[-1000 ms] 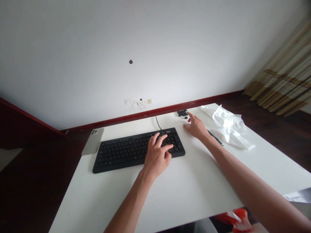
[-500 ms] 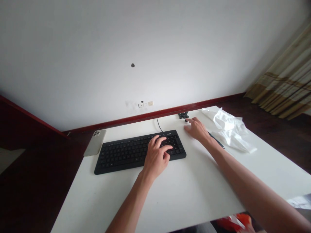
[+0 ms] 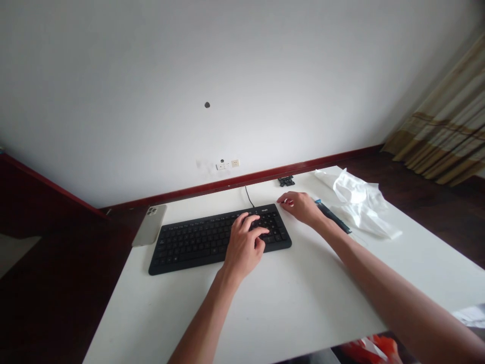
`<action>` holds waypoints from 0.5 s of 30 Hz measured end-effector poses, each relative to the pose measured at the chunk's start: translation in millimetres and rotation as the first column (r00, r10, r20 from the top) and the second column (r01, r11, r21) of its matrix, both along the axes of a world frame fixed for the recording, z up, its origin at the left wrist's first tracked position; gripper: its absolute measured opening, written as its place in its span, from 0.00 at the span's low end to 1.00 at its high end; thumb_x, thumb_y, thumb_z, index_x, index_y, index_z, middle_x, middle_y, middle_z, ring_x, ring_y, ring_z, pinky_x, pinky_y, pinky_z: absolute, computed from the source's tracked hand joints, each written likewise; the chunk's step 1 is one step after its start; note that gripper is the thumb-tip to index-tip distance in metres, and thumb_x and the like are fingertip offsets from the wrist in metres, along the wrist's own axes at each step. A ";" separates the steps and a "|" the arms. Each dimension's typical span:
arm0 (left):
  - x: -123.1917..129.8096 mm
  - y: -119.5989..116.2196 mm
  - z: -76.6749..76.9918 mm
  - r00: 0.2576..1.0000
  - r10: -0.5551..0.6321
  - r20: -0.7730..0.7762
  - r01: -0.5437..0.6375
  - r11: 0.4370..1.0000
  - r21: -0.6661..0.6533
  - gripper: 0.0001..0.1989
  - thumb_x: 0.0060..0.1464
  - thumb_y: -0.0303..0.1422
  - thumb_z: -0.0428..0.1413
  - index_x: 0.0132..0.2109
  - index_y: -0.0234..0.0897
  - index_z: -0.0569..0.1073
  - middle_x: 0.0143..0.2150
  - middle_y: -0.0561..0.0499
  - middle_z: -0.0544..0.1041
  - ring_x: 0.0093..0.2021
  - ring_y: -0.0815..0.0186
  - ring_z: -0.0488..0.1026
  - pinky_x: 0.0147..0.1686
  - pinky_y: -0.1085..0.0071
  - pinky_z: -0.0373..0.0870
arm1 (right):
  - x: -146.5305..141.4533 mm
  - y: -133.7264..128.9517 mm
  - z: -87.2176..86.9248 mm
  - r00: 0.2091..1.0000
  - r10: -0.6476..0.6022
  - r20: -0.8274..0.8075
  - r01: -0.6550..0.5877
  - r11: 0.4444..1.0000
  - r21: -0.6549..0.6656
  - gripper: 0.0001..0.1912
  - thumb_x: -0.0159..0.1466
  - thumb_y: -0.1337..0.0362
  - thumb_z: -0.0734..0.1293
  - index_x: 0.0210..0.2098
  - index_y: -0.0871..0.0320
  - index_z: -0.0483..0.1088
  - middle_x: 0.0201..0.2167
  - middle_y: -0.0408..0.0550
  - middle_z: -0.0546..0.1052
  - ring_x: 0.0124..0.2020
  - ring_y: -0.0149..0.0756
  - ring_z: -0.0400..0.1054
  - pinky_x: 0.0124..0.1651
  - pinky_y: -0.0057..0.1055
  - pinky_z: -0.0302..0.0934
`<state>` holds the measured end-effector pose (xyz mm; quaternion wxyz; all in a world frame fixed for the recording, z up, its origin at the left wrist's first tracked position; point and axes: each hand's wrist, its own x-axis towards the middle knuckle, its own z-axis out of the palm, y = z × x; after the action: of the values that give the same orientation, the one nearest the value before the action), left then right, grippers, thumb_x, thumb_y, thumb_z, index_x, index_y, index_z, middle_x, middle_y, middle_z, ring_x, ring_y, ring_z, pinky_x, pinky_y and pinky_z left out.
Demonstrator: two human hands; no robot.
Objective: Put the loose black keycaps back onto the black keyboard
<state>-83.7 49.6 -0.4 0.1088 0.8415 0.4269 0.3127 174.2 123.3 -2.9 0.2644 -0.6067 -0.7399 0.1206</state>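
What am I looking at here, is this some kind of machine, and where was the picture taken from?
No machine here: these are a person's two bare hands, filmed by a camera worn on their head, looking forward and down. The left hand rests on a black keyboard on a white table. The right hand is by the keyboard's far right corner; anything in it is too small to tell. Nearby lie a smartphone, small black pieces, a slim dark strip and crumpled clear plastic.

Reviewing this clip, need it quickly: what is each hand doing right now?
Left hand: open, resting on the keys of the black keyboard, holding nothing.
Right hand: curled beside the keyboard's right end; whether it holds anything small cannot be told.
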 end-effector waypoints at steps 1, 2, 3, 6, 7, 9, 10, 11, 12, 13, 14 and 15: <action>-1.3 1.0 1.2 1.000 0.001 0.011 -0.001 1.000 0.005 0.21 0.54 0.17 0.54 0.46 0.46 0.82 0.61 0.51 0.73 0.66 0.54 0.60 0.67 0.49 0.62 | -0.8 -0.6 0.3 1.000 0.012 0.004 -0.012 1.000 0.014 0.10 0.63 0.68 0.66 0.38 0.52 0.80 0.36 0.44 0.83 0.35 0.37 0.76 0.40 0.31 0.68; -2.9 2.4 2.7 1.000 0.004 0.025 -0.004 1.000 0.009 0.21 0.54 0.17 0.54 0.46 0.46 0.82 0.60 0.51 0.73 0.66 0.54 0.61 0.66 0.50 0.63 | -1.3 -1.3 0.7 1.000 0.018 0.011 -0.018 0.999 0.028 0.10 0.63 0.68 0.66 0.38 0.52 0.80 0.37 0.44 0.83 0.35 0.37 0.77 0.40 0.32 0.68; -4.7 3.9 4.5 0.999 0.012 0.043 -0.012 1.000 0.012 0.21 0.55 0.17 0.54 0.46 0.46 0.82 0.59 0.51 0.74 0.65 0.55 0.62 0.65 0.51 0.64 | -1.6 -1.8 0.9 1.000 0.022 0.017 -0.022 0.999 0.038 0.10 0.63 0.68 0.66 0.38 0.52 0.80 0.37 0.44 0.83 0.35 0.37 0.77 0.40 0.32 0.68; -7.5 6.8 9.3 0.995 0.041 0.089 -0.042 0.999 0.008 0.19 0.55 0.17 0.53 0.44 0.43 0.81 0.51 0.50 0.78 0.56 0.58 0.69 0.60 0.55 0.68 | -1.5 -2.2 0.0 0.999 0.049 -0.001 -0.049 0.998 0.045 0.12 0.63 0.69 0.66 0.40 0.52 0.80 0.39 0.43 0.84 0.37 0.38 0.77 0.41 0.33 0.69; -6.4 6.3 10.1 0.994 0.052 0.096 -0.053 0.999 0.006 0.19 0.56 0.17 0.53 0.44 0.42 0.81 0.48 0.50 0.79 0.53 0.59 0.70 0.57 0.56 0.69 | -1.4 -1.9 -1.0 0.998 0.066 -0.022 -0.065 0.997 0.047 0.12 0.63 0.69 0.66 0.41 0.52 0.80 0.39 0.43 0.84 0.38 0.38 0.77 0.41 0.33 0.70; -0.3 2.3 10.2 0.994 0.065 0.086 -0.066 0.998 0.007 0.18 0.56 0.17 0.52 0.43 0.41 0.81 0.42 0.51 0.80 0.48 0.61 0.72 0.53 0.57 0.69 | -1.5 -0.8 -3.8 0.991 0.105 -0.083 -0.101 0.993 0.054 0.12 0.63 0.69 0.66 0.41 0.52 0.80 0.39 0.42 0.84 0.38 0.37 0.77 0.43 0.32 0.70; 4.1 -1.0 9.6 0.996 0.062 0.068 -0.063 0.998 0.012 0.17 0.56 0.18 0.53 0.43 0.41 0.81 0.41 0.51 0.80 0.47 0.61 0.72 0.52 0.57 0.69 | -1.7 -0.2 -5.2 0.986 0.123 -0.112 -0.117 0.991 0.061 0.11 0.63 0.69 0.66 0.41 0.52 0.79 0.39 0.42 0.84 0.37 0.36 0.77 0.43 0.32 0.70; 8.8 -4.8 8.7 0.998 0.038 0.042 -0.039 0.999 0.017 0.16 0.56 0.19 0.54 0.44 0.42 0.81 0.41 0.52 0.80 0.46 0.60 0.71 0.52 0.57 0.69 | -2.1 0.5 -6.5 0.981 0.138 -0.133 -0.130 0.989 0.067 0.11 0.63 0.69 0.66 0.41 0.53 0.79 0.39 0.42 0.84 0.37 0.36 0.77 0.44 0.32 0.71; 13.3 -8.5 7.8 1.000 0.019 0.021 -0.019 1.000 0.022 0.16 0.56 0.20 0.55 0.44 0.42 0.81 0.41 0.51 0.80 0.46 0.60 0.71 0.51 0.57 0.69 | -2.5 0.9 -7.5 0.977 0.151 -0.147 -0.142 0.987 0.071 0.11 0.63 0.69 0.66 0.40 0.52 0.79 0.39 0.42 0.83 0.37 0.36 0.77 0.44 0.32 0.71; 16.9 -11.7 7.1 1.000 0.021 0.001 -0.021 1.000 0.022 0.16 0.56 0.20 0.55 0.45 0.42 0.81 0.41 0.51 0.79 0.46 0.59 0.71 0.50 0.57 0.68 | -2.7 1.2 -7.9 0.975 0.161 -0.155 -0.152 0.986 0.072 0.11 0.63 0.69 0.66 0.40 0.52 0.79 0.39 0.42 0.83 0.37 0.36 0.77 0.44 0.32 0.71; 19.3 -14.2 6.7 1.000 0.022 -0.018 -0.022 1.000 0.021 0.15 0.57 0.21 0.56 0.46 0.42 0.81 0.42 0.50 0.79 0.46 0.59 0.70 0.50 0.56 0.68 | -2.9 1.2 -7.7 0.973 0.170 -0.158 -0.161 0.985 0.068 0.11 0.63 0.69 0.66 0.40 0.52 0.79 0.39 0.42 0.83 0.37 0.36 0.77 0.44 0.33 0.71; 20.2 -15.6 6.8 0.999 0.028 -0.030 -0.028 0.999 0.018 0.15 0.57 0.22 0.56 0.46 0.43 0.81 0.42 0.50 0.79 0.47 0.58 0.70 0.50 0.57 0.68 | -2.8 0.9 -7.0 0.971 0.175 -0.161 -0.167 0.984 0.062 0.10 0.63 0.69 0.66 0.39 0.52 0.79 0.39 0.41 0.83 0.37 0.36 0.77 0.45 0.33 0.71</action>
<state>-63.4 34.0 6.3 0.0905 0.8411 0.4375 0.3050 171.4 124.2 -9.9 0.3279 -0.5220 -0.7677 0.1753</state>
